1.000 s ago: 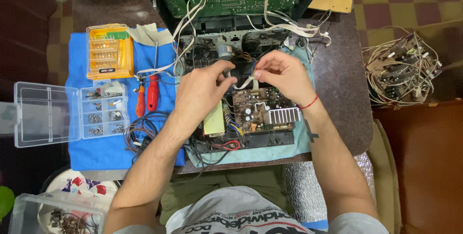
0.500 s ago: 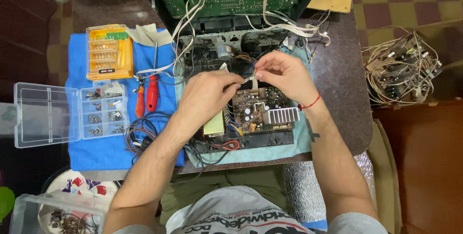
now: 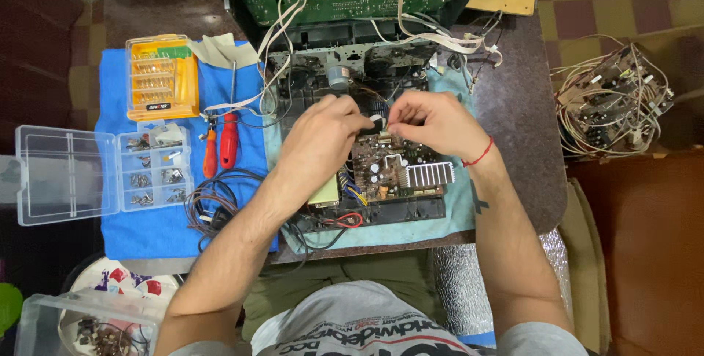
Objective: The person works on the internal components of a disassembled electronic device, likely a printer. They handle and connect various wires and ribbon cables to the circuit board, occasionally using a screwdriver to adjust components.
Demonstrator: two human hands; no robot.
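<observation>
Both hands [image 3: 381, 129] stayed pinching, brown ridged circuit board [image 3: 396, 169]

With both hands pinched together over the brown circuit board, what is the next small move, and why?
Probably a gentle lift or wiggle of the small part. The left hand and right hand pinch it between their fingertips at the top edge of the brown circuit board; what it is stays hidden.

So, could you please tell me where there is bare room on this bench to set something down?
The dark table is bare right of the teal cloth. Some blue cloth is free below the clear parts box. It is crowded around the open chassis, where both hands work.
</observation>
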